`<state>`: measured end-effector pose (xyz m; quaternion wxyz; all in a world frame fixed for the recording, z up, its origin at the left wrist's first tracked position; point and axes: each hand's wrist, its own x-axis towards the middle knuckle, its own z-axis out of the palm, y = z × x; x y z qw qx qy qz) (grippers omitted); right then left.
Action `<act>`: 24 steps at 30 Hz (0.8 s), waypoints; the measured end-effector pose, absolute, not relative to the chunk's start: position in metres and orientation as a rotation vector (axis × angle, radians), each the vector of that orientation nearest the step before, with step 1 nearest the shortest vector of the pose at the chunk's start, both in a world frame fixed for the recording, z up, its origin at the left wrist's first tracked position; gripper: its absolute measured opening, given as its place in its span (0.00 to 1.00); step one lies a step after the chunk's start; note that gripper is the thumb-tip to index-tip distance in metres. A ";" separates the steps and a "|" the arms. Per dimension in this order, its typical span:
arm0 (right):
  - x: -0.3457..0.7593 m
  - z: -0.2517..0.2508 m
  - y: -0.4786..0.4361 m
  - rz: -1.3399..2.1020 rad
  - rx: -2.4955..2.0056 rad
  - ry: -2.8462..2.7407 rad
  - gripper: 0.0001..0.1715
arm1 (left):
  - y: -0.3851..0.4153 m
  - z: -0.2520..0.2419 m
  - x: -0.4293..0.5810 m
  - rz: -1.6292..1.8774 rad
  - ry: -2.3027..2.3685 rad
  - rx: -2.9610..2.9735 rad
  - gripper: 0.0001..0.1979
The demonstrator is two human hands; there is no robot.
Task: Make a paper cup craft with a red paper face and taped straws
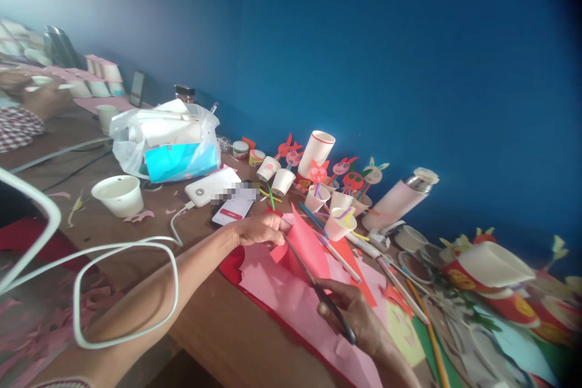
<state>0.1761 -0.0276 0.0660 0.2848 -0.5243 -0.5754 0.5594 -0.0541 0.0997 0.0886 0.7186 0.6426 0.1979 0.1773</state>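
Note:
My left hand (264, 230) pinches the edge of a red sheet of paper (309, 248), which stands tilted above the table. My right hand (352, 315) grips a pair of scissors (331, 306) with dark handles. Their blades point up and left to the paper, close to my left fingers. Beneath both hands lies a pink paper sheet (273, 279) on top of a red one. A marker (341, 259) and orange-red paper strips rest just right of the held sheet.
Small paper cups (340, 225) with rabbit-face cutouts stand along the blue wall beside a pink thermos (395, 200). Left are a phone (234, 206), a white power bank (213, 186), a paper bowl (119, 195) and a stuffed plastic bag (170, 133). A white cable (127, 242) loops over my left forearm. Another person's hands (48, 97) work far left.

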 end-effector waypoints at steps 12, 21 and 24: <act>0.181 0.069 -0.026 1.543 -1.355 -1.508 0.30 | 0.101 0.087 -0.056 0.366 0.441 1.416 0.09; 0.218 0.067 -0.024 1.409 -1.225 -1.397 0.31 | 0.102 0.077 -0.052 0.547 0.491 1.404 0.19; 0.223 0.063 -0.021 1.367 -1.212 -1.379 0.31 | 0.101 0.077 -0.049 0.699 0.557 1.357 0.20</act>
